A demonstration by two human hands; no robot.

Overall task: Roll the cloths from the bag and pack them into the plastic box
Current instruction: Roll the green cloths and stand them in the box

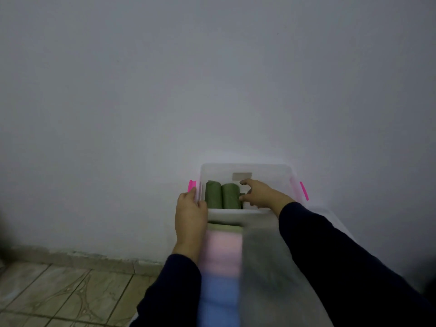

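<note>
Packing was under way: the left hand (190, 208) gripped the plastic box (245, 167) at its left rim, while the right hand (262, 193) reached inside, fingers spread beside two green rolled cloths (223, 195). Next likely came nudging the rolls snug. Blurred cloths (221, 263) lay nearer; a pale wall (212, 79) stood behind, tiled floor (59, 291) at left.

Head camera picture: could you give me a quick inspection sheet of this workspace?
Surface: pale, blurred; cannot tell what it is.
Job's things: clear plastic box with pink latches; two green rolled cloths lying side by side at its left end.
Clutter: blurred pink-and-blue cloth in front of the box.
Hands: left hand grips the box's left rim; right hand reaches inside, beside the rolls.
Cables: nothing seen.
Surroundings: plain wall; tiled floor.
</note>
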